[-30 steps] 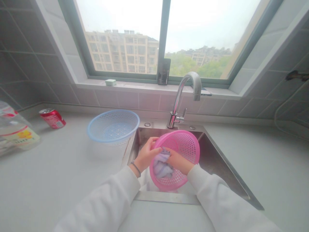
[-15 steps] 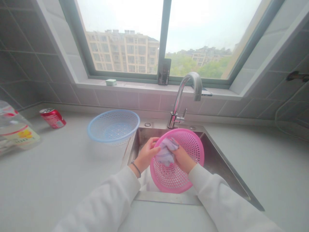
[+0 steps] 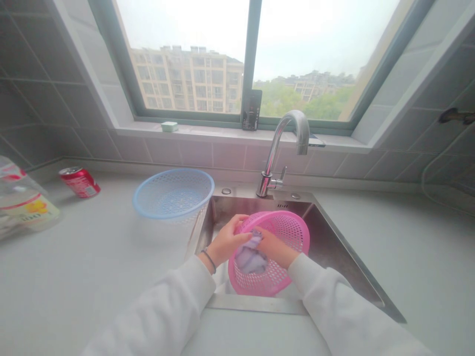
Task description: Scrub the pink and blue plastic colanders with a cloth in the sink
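A pink plastic colander [image 3: 293, 232] with many holes is held tilted inside the steel sink [image 3: 334, 257]. My left hand [image 3: 228, 241] grips its left rim, thumb inside and fingers behind the wall. Inside the colander, my right hand [image 3: 273, 246] is closed on a pale purple cloth [image 3: 250, 259] pressed against the inner left wall. Part of the cloth hangs below the fingers. The fingertips of my right hand are partly hidden by the cloth and the rim.
A chrome faucet [image 3: 282, 148] rises behind the sink. To the left on the counter [image 3: 92, 267] are a blue basket [image 3: 174, 195], a red can [image 3: 79, 182] and a clear plastic bottle [image 3: 27, 202]. A pale green block [image 3: 169, 126] sits on the windowsill.
The colander has tipped, its far rim dropping lower in the sink. My right hand and the cloth have moved down and slightly left along the inner wall.
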Demonstrator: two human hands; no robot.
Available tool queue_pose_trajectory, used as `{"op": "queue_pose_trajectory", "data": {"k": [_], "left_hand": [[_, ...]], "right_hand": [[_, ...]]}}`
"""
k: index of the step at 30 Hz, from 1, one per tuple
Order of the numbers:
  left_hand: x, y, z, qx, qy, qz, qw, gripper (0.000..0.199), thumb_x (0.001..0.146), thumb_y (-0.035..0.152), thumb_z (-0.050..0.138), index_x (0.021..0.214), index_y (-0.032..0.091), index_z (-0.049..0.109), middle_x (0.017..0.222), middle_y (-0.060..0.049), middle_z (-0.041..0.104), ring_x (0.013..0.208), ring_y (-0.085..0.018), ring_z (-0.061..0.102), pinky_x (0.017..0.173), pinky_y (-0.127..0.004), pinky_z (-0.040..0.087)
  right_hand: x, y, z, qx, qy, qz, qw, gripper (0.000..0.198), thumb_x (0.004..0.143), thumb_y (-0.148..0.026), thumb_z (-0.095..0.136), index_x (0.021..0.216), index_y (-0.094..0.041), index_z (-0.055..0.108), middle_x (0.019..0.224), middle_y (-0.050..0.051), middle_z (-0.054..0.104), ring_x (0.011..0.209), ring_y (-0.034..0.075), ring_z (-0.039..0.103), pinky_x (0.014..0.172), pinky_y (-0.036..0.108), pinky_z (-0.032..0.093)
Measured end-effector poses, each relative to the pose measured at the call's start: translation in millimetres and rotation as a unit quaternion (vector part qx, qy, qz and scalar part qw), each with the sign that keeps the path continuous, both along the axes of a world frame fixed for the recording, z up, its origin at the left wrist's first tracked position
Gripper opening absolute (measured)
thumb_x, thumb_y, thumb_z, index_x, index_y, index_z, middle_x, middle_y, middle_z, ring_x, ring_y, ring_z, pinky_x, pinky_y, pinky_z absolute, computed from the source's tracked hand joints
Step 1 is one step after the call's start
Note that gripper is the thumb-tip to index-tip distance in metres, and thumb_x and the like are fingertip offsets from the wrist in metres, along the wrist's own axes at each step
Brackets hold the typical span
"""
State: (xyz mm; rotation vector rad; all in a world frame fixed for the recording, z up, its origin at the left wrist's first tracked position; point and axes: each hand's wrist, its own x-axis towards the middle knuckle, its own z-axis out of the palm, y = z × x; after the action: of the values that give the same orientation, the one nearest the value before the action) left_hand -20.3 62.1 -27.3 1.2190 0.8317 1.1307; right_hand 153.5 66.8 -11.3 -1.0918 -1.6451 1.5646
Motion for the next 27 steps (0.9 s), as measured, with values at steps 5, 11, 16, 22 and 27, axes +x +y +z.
{"op": "queue_pose_trajectory", "data": {"k": [5, 11, 16, 22, 27], "left_hand": [[-1, 2, 5.0, -0.009, -0.026, 0.023, 0.999, 0.061, 0.067, 0.043, 0.083, 0.118, 0.017, 0.062, 0.098, -0.006, 0.072, 0.085, -0.022, 0.067, 0.077, -0.031, 0.050], [0, 3, 6.7, -0.011, -0.045, 0.034, 0.998, 0.057, 0.067, 0.045, 0.081, 0.112, 0.017, 0.061, 0.094, -0.005, 0.071, 0.083, -0.022, 0.066, 0.075, -0.032, 0.050], [-1, 4, 3.2, -0.015, -0.042, 0.034, 0.998, 0.057, 0.067, 0.046, 0.081, 0.112, 0.017, 0.062, 0.094, -0.006, 0.071, 0.083, -0.022, 0.066, 0.074, -0.032, 0.049], [1, 1, 5.0, -0.028, -0.022, 0.027, 0.999, 0.054, 0.068, 0.040, 0.081, 0.113, 0.016, 0.063, 0.096, -0.006, 0.071, 0.084, -0.021, 0.066, 0.076, -0.030, 0.049], [2, 0, 6.3, -0.038, -0.010, 0.023, 0.999, 0.058, 0.066, 0.040, 0.081, 0.115, 0.016, 0.062, 0.097, -0.006, 0.071, 0.086, -0.021, 0.066, 0.077, -0.031, 0.048]], "right_hand": [[0, 7, 1, -0.043, 0.180, -0.129, 0.974, 0.033, 0.078, -0.040, 0.077, 0.104, -0.026, 0.064, 0.102, 0.003, 0.072, 0.091, 0.024, 0.068, 0.079, 0.037, 0.055], [3, 13, -1, -0.041, 0.238, -0.191, 0.951, 0.039, 0.075, -0.044, 0.081, 0.102, -0.026, 0.060, 0.096, 0.001, 0.070, 0.087, 0.022, 0.066, 0.079, 0.036, 0.055], [2, 9, 0, -0.024, 0.175, -0.140, 0.974, 0.038, 0.075, -0.042, 0.082, 0.104, -0.026, 0.064, 0.107, 0.003, 0.073, 0.098, 0.025, 0.068, 0.090, 0.040, 0.054], [2, 1, -3, 0.020, -0.019, 0.014, 1.000, 0.040, 0.074, -0.037, 0.082, 0.110, -0.024, 0.072, 0.100, 0.005, 0.077, 0.093, 0.025, 0.070, 0.098, 0.044, 0.052], [0, 0, -3, 0.043, -0.054, 0.041, 0.997, 0.035, 0.077, -0.035, 0.077, 0.110, -0.025, 0.075, 0.102, 0.004, 0.079, 0.092, 0.026, 0.071, 0.096, 0.045, 0.053]]}}
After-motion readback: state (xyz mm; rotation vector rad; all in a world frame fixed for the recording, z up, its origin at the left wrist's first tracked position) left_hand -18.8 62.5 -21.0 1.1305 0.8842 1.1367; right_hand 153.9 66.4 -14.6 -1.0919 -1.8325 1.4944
